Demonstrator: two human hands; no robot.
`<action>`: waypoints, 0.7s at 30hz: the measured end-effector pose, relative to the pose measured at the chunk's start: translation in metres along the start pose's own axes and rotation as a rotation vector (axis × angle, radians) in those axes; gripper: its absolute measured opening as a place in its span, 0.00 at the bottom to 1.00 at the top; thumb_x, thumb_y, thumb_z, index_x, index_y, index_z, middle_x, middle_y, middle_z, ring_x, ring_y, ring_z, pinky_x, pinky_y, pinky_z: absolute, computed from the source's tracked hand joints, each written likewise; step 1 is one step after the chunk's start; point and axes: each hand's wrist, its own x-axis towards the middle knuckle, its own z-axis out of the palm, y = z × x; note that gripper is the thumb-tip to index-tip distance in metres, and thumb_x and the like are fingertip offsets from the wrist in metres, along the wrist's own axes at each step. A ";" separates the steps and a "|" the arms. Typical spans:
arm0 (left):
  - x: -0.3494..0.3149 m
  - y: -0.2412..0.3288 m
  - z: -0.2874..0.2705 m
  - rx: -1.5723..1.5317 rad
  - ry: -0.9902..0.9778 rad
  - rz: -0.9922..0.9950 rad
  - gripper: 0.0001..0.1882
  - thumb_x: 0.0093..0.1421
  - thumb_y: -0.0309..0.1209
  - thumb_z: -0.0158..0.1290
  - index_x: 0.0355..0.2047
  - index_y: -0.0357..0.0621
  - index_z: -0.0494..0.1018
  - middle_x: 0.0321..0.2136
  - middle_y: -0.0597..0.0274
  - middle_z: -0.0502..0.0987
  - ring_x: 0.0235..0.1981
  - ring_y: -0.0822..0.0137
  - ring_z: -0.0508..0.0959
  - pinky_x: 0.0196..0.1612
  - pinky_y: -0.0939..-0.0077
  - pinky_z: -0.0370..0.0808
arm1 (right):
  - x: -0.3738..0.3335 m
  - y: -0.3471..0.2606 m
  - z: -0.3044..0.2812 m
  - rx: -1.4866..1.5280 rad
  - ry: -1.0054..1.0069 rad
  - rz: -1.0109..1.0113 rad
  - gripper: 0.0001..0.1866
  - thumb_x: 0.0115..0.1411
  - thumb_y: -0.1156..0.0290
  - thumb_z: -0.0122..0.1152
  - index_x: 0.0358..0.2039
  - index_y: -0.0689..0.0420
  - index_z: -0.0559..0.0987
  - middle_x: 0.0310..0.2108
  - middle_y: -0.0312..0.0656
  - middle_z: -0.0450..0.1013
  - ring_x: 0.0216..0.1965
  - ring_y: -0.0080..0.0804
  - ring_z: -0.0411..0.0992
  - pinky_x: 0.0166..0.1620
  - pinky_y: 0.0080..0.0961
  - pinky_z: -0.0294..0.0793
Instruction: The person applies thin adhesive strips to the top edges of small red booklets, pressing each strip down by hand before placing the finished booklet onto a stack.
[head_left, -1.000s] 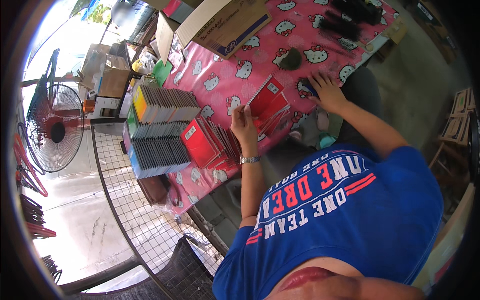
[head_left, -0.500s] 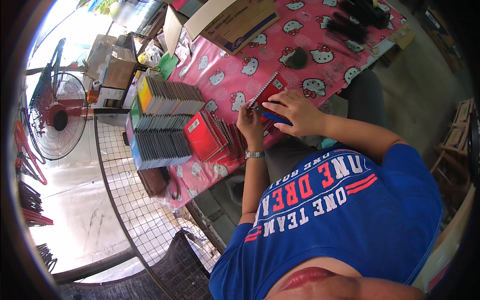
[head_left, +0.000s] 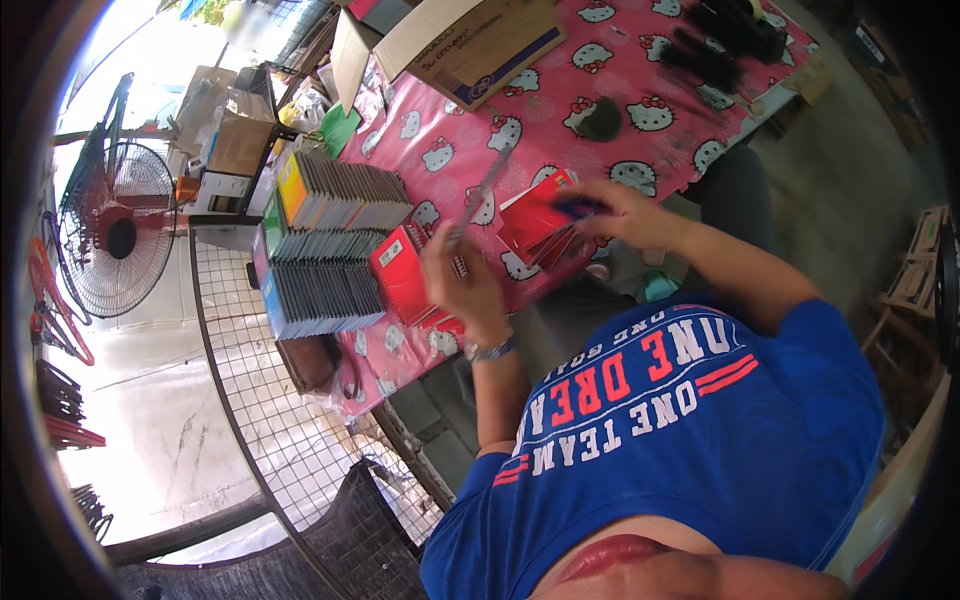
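Note:
My left hand (head_left: pixel 468 288), smeared by motion, is closed on a spiral notebook (head_left: pixel 487 190) seen nearly edge-on. It hangs over a leaning row of red spiral notebooks (head_left: pixel 402 272). My right hand (head_left: pixel 628 214) is closed around blue-handled pliers (head_left: pixel 580 207); their jaws are too blurred to make out. Just under the pliers, a small pile of red notebooks (head_left: pixel 530 218) lies on the table, slightly fanned. My two hands are apart, one on each side of this pile.
The table has a pink cartoon-print cover (head_left: pixel 560 140). Behind the red row stand packed notebooks (head_left: pixel 335 190) with yellow, green and blue covers. An open carton (head_left: pixel 480 60), a dark round object (head_left: pixel 600 120) and black bundles (head_left: pixel 710 55) lie farther back. A fan (head_left: pixel 120 235) stands left.
My left hand has moved left and lifted a notebook off the pile, toward the red row. My right hand, with the pliers, has shifted slightly right and away from the left hand.

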 end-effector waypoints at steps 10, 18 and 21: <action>0.088 -0.081 -0.058 0.571 -0.711 -0.330 0.16 0.57 0.31 0.49 0.46 0.47 0.73 0.39 0.51 0.78 0.43 0.49 0.76 0.48 0.51 0.69 | 0.025 0.109 -0.118 -1.154 0.303 0.044 0.25 0.52 0.58 0.64 0.50 0.54 0.76 0.52 0.47 0.68 0.56 0.50 0.65 0.55 0.46 0.67; 0.044 0.006 0.001 0.206 -0.580 0.079 0.20 0.52 0.28 0.56 0.47 0.44 0.72 0.46 0.49 0.75 0.48 0.47 0.73 0.52 0.55 0.70 | 0.028 0.142 -0.220 -1.545 0.537 0.236 0.13 0.58 0.68 0.57 0.42 0.57 0.77 0.46 0.49 0.70 0.49 0.48 0.70 0.51 0.44 0.71; -0.012 0.027 0.044 0.094 -0.783 0.217 0.21 0.50 0.29 0.58 0.46 0.43 0.72 0.43 0.53 0.76 0.45 0.51 0.74 0.49 0.58 0.72 | 0.046 0.121 -0.207 -1.520 0.505 0.242 0.14 0.57 0.73 0.54 0.44 0.59 0.76 0.46 0.52 0.70 0.47 0.49 0.72 0.48 0.44 0.73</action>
